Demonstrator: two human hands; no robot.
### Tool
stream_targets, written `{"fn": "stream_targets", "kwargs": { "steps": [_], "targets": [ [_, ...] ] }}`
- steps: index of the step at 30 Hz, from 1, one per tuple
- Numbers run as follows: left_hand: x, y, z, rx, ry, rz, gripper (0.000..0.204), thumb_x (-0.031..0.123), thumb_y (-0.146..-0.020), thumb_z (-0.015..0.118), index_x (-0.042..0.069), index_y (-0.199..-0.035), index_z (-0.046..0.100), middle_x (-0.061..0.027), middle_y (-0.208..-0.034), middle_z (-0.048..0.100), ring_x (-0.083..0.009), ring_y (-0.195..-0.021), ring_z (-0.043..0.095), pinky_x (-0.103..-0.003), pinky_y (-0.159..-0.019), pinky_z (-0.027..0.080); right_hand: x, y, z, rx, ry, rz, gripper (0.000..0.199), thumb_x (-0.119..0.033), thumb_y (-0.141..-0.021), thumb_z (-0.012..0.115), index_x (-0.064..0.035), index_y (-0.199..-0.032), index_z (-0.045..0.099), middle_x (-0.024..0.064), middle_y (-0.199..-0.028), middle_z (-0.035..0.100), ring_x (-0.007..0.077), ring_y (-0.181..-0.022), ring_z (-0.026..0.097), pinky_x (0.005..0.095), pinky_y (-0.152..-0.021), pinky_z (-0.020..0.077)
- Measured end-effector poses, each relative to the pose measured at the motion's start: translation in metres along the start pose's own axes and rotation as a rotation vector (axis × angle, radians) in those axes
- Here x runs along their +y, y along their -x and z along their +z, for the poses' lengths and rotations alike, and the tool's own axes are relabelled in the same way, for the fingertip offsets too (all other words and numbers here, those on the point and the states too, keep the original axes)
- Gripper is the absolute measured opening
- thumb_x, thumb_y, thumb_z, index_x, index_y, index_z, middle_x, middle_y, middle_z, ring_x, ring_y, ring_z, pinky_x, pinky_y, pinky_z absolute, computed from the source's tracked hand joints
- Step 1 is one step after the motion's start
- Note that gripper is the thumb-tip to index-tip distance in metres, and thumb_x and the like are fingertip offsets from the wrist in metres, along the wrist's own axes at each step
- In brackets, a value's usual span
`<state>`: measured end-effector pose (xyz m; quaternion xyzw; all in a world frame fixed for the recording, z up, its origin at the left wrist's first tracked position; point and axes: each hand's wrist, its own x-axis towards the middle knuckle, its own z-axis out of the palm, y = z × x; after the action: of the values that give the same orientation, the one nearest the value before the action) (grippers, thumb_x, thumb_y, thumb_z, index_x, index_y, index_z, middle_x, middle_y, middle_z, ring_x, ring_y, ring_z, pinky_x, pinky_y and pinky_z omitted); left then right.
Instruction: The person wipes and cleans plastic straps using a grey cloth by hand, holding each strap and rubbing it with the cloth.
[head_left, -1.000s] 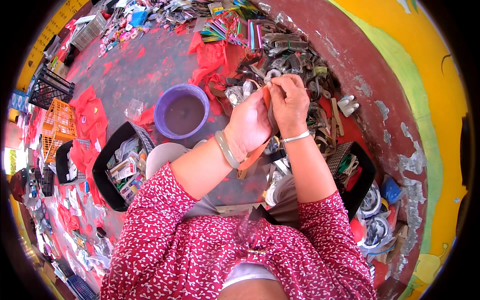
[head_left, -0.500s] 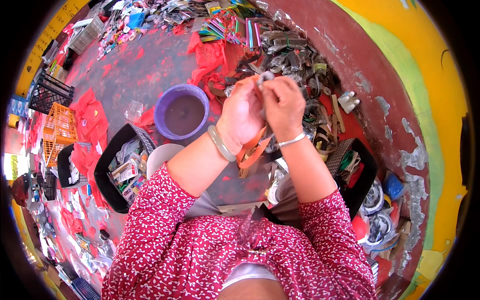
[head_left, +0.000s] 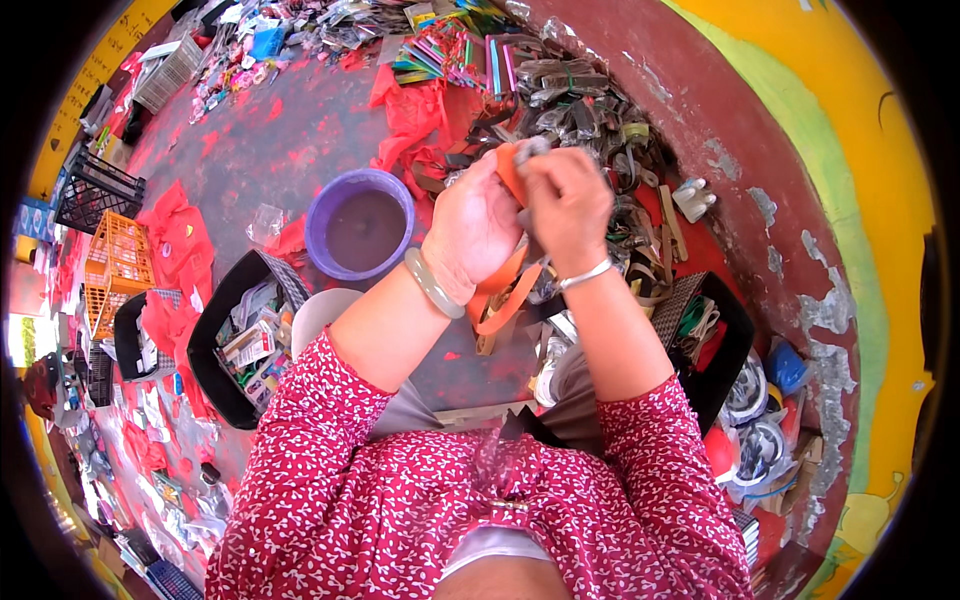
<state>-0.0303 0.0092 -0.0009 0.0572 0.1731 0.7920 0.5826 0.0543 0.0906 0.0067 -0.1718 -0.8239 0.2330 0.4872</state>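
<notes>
Out in front of me, an orange belt (head_left: 511,172) runs up through my left hand (head_left: 470,228), and its loose length hangs in a loop below my wrists. The left fingers are closed round the belt, with the palm turned partly up. Beside it, my right hand (head_left: 570,208) pinches a crumpled grey cloth (head_left: 533,150) against the belt's upper end. Motion blurs the right fingers a little. A pile of belts (head_left: 572,95), several in clear wrappers, lies beyond my hands.
A purple basin (head_left: 314,222) of murky water stands left of my hands. Black baskets of small goods (head_left: 203,343) and cords (head_left: 738,350) flank my legs. A peeling red wall (head_left: 735,165) curves along the right. Orange (head_left: 122,250) and black crates (head_left: 100,190) stand far left.
More of the orange belt shows between my hands. My right hand has shifted slightly right with the cloth, and my left hand has turned and moved slightly left.
</notes>
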Motion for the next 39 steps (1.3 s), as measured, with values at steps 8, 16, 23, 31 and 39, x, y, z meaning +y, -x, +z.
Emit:
{"fn": "stream_targets", "kwargs": {
  "steps": [8,16,23,31,39],
  "targets": [
    [0.013,0.001,0.0,-0.009,-0.003,0.078,0.041,0.029,-0.096,0.034,0.003,-0.126,0.042,-0.0162,-0.127,0.046,-0.0268,-0.12,0.043,-0.04,-0.104,0.032,0.03,0.004,0.0,0.005,0.083,0.202,0.004,-0.002,-0.072,0.064,-0.0056,-0.074,0.064,0.0122,-0.074,0.059,0.0283,-0.073,0.06,0.0318,-0.065,0.048],
    [0.042,0.003,0.006,-0.135,0.003,0.114,0.037,0.031,-0.092,0.047,0.015,-0.125,0.043,-0.0215,-0.134,0.038,-0.0375,-0.122,0.039,-0.054,-0.095,0.039,0.074,-0.015,-0.044,0.048,-1.148,1.127,0.032,0.0,-0.083,0.056,0.0023,-0.114,0.053,0.0081,-0.099,0.062,0.0181,-0.093,0.059,0.0306,-0.082,0.0483],
    [0.039,-0.003,-0.003,-0.061,0.035,0.101,0.037,0.017,-0.09,0.051,0.008,-0.125,0.043,-0.022,-0.13,0.043,-0.0344,-0.116,0.047,-0.046,-0.094,0.042,0.055,-0.018,-0.04,-0.047,-0.293,0.55,0.023,-0.003,-0.075,0.061,-0.0044,-0.098,0.06,0.0022,-0.098,0.062,0.0123,-0.084,0.058,0.025,-0.074,0.0463],
    [0.027,-0.001,-0.001,-0.085,-0.314,0.047,0.038,0.016,-0.089,0.051,0.005,-0.125,0.047,-0.0137,-0.126,0.048,-0.0285,-0.114,0.048,-0.043,-0.095,0.04,0.041,-0.024,-0.051,0.0,0.312,0.382,0.022,-0.008,-0.075,0.062,-0.0112,-0.096,0.058,0.0107,-0.087,0.059,0.0294,-0.077,0.057,0.0359,-0.07,0.0457],
    [0.017,0.002,0.007,-0.42,-1.996,0.805,0.032,0.003,-0.076,0.054,0.012,-0.104,0.066,-0.0109,-0.119,0.053,-0.0285,-0.123,0.04,-0.045,-0.107,0.02,0.048,-0.032,-0.069,0.118,-0.75,0.595,0.021,-0.004,-0.084,0.059,-0.004,-0.104,0.058,0.0045,-0.096,0.063,0.0107,-0.086,0.059,0.0244,-0.074,0.0468]
  ]
}}
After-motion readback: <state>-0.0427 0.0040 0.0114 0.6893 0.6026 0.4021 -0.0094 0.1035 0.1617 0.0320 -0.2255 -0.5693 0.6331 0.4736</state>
